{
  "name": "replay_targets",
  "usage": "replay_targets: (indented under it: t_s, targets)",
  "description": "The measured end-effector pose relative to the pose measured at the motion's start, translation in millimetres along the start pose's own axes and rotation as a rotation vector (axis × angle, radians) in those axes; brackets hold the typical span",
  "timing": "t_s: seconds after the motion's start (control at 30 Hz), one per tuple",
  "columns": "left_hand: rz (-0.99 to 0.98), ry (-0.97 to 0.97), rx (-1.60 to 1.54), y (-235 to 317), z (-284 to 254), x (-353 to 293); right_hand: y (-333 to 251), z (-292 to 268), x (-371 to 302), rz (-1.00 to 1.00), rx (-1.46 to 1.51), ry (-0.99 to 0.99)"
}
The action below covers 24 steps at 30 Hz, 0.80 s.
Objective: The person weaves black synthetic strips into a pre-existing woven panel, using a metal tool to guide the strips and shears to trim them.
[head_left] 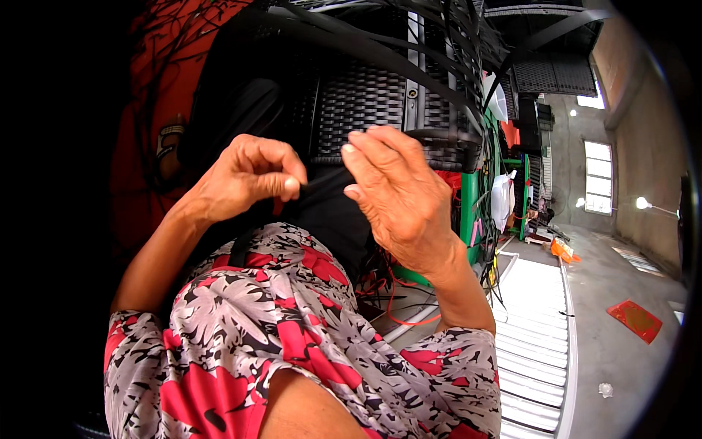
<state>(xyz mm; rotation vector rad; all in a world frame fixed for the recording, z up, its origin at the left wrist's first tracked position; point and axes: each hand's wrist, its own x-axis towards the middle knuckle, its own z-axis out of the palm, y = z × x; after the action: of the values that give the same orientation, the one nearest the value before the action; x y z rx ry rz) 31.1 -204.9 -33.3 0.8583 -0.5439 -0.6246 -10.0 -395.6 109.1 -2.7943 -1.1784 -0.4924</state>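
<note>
My left hand is closed in a pinch, thumb against forefinger. A thin black strip shows at its fingertips and runs toward my right hand, hard to follow against my black trousers. My right hand is raised across from it, with fingers stretched out and thumb apart. Just beyond both hands stands a black woven wicker panel on a metal frame bar with a screw in it. Long loose black strips arch over the panel from its far side.
At the left, more black strips lie on a red surface. A green frame stands right of the panel, with tangled strips and an orange cord below. Further right are a white slatted panel and a red sheet on the grey floor.
</note>
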Motion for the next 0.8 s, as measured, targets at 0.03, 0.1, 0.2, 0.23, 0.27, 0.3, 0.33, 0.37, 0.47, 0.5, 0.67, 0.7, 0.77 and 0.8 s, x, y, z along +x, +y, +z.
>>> replay_targets:
  t_s: [0.03,0.1,0.2,0.23,0.27,0.3,0.33,0.37,0.47,0.5,0.67,0.7,0.77,0.8]
  targets:
    - [0.057,-0.042,0.013,6.2,5.5,-2.6,0.6,-0.2,-0.9,-0.004,0.045,-0.013]
    - [0.129,-0.123,0.088,13.0,8.5,0.0,4.1,-2.2,-3.9,-0.011,0.133,-0.040]
    - [0.280,-0.085,0.070,21.0,10.2,25.8,7.3,-18.3,-14.1,0.036,0.260,0.024]
    - [0.409,-0.031,0.289,23.1,11.3,45.4,6.9,-22.0,-15.6,0.071,0.222,0.099]
    - [0.538,0.023,0.504,26.7,13.6,65.2,-4.1,-33.1,-14.1,0.243,0.226,0.142]
    - [0.714,0.073,0.634,20.9,12.8,86.5,-6.5,-35.7,-16.4,0.311,0.191,0.205]
    - [0.892,0.120,0.761,15.2,14.6,104.8,-7.8,-39.3,-17.8,0.383,0.149,0.269]
    - [0.937,0.136,0.823,16.0,17.3,113.5,-3.1,-39.5,-18.5,0.378,0.096,0.271]
    - [0.993,0.099,0.987,21.4,30.5,132.8,-3.6,-47.0,-19.3,0.457,-0.099,0.244]
    - [0.954,0.069,1.059,24.3,32.8,135.7,-0.2,-47.0,-21.4,0.451,-0.159,0.225]
    - [0.933,0.068,1.059,25.5,33.6,140.5,6.4,-42.4,-16.1,0.381,-0.252,0.187]
    - [0.894,0.056,1.053,26.1,33.6,140.2,6.4,-43.3,-14.5,0.379,-0.253,0.166]
    - [0.817,0.032,1.039,28.8,33.7,139.1,6.9,-46.2,-11.5,0.377,-0.255,0.123]
    - [0.801,0.014,1.028,30.2,33.3,139.4,8.2,-47.1,-10.4,0.357,-0.265,0.116]
